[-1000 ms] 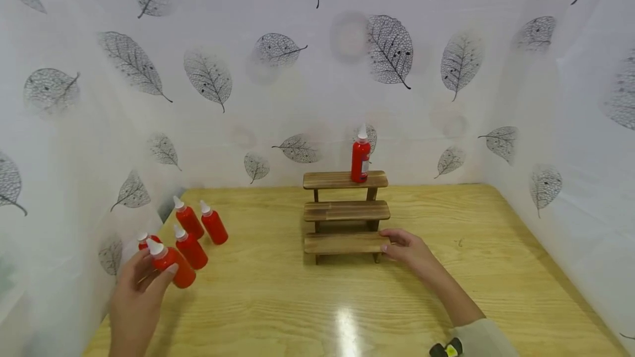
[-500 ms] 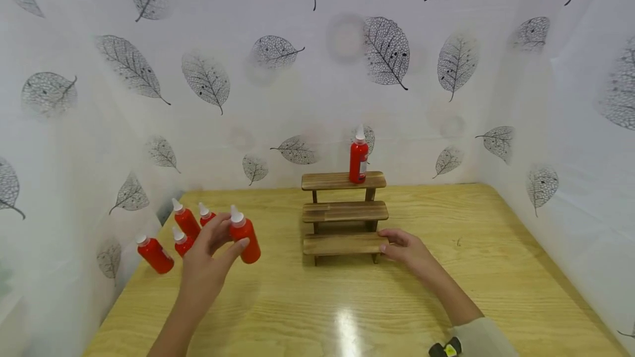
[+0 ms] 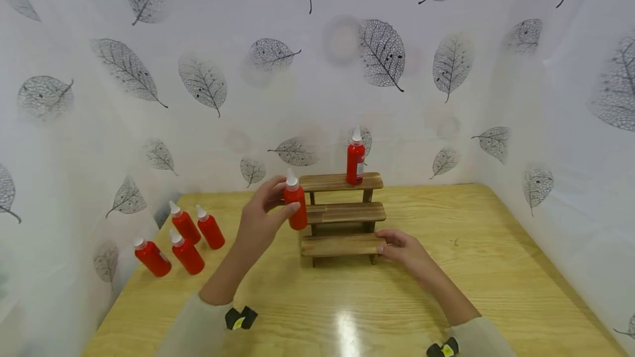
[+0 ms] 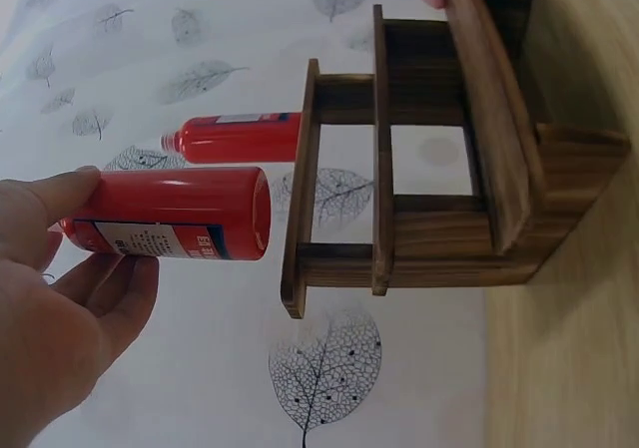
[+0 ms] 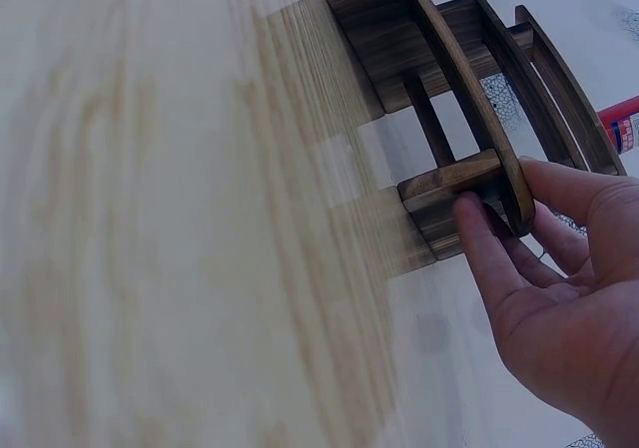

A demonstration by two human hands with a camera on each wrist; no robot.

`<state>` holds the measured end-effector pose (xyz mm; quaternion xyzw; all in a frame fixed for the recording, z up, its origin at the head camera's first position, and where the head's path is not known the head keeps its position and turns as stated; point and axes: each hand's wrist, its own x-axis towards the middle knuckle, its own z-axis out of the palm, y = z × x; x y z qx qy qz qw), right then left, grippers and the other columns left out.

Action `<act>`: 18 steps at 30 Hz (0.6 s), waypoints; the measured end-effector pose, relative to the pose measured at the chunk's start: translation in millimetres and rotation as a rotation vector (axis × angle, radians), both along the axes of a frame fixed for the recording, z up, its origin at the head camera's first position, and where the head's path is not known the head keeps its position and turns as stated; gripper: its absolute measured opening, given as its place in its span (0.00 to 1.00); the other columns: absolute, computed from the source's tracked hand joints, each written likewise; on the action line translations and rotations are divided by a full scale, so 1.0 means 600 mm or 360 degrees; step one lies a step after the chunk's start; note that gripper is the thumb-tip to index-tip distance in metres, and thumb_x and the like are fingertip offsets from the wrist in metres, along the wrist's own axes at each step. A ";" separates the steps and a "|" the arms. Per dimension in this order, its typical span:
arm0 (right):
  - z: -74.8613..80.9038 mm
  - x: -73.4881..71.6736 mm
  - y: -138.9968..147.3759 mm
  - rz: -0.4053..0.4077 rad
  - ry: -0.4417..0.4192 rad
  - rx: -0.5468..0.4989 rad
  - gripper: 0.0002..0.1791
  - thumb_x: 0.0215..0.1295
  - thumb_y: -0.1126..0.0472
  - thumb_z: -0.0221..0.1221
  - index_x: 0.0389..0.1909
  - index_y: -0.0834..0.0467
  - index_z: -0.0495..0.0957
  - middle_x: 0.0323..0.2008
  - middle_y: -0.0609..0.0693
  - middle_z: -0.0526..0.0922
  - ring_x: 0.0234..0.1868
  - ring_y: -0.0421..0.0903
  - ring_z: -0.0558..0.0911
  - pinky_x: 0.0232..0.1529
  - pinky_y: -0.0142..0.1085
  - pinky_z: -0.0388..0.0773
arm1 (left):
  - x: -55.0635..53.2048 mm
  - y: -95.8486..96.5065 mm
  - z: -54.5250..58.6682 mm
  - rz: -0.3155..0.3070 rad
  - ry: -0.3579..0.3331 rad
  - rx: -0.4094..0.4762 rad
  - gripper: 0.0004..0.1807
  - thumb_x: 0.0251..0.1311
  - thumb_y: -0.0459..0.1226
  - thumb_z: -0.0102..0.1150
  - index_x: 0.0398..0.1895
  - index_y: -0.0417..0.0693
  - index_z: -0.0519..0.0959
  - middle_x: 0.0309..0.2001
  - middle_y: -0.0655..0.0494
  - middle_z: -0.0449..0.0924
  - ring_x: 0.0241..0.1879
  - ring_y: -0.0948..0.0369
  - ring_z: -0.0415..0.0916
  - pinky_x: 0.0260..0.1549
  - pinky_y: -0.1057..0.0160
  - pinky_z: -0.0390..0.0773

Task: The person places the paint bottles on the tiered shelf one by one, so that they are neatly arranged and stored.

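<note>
My left hand [image 3: 260,219] grips a red squeeze bottle [image 3: 296,208] with a white pointed cap, thumb on one side and fingers on the other. It is raised at the left end of the three-tier wooden step shelf [image 3: 342,245], overlapping the upper tiers in the head view. In the left wrist view, the bottle's base [image 4: 258,214] points toward the top tier, with a gap between. My right hand [image 3: 404,249] pinches the right end of the lowest tier [image 5: 499,159]. Another red bottle [image 3: 355,163] stands upright on the top tier, right of its middle.
Several more red bottles [image 3: 187,257] stand grouped at the left of the wooden table [image 3: 297,313]; one cap [image 3: 140,242] looks shorter. White sheets with a leaf print [image 3: 317,98] wall in the back and both sides.
My left hand has carried its bottle from the left group rightward and up to the shelf's left end. The right hand keeps its hold on the lowest tier. The view shifts slightly.
</note>
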<state>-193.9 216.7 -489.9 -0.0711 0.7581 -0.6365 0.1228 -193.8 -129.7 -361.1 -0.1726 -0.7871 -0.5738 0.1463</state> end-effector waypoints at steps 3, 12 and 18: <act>-0.001 0.000 0.000 -0.0010 0.0003 0.0033 0.31 0.68 0.55 0.64 0.67 0.63 0.70 0.66 0.62 0.73 0.57 0.52 0.81 0.58 0.43 0.81 | -0.026 0.018 0.007 -0.0057 0.0049 0.0059 0.27 0.62 0.38 0.69 0.65 0.58 0.74 0.56 0.54 0.82 0.53 0.57 0.80 0.58 0.54 0.80; 0.000 -0.001 0.002 -0.0015 0.0018 0.0046 0.30 0.68 0.55 0.64 0.67 0.63 0.70 0.66 0.63 0.73 0.56 0.51 0.82 0.58 0.43 0.81 | -0.095 0.063 0.020 -0.0137 0.0010 0.0110 0.28 0.64 0.40 0.67 0.67 0.62 0.72 0.57 0.53 0.81 0.53 0.54 0.80 0.53 0.51 0.83; -0.002 0.001 0.001 -0.0005 0.0016 0.0021 0.31 0.69 0.55 0.64 0.68 0.64 0.69 0.67 0.64 0.72 0.57 0.51 0.81 0.58 0.40 0.81 | -0.129 0.082 0.020 -0.0111 -0.0028 0.0140 0.27 0.65 0.41 0.67 0.67 0.63 0.72 0.58 0.53 0.81 0.53 0.53 0.81 0.54 0.50 0.82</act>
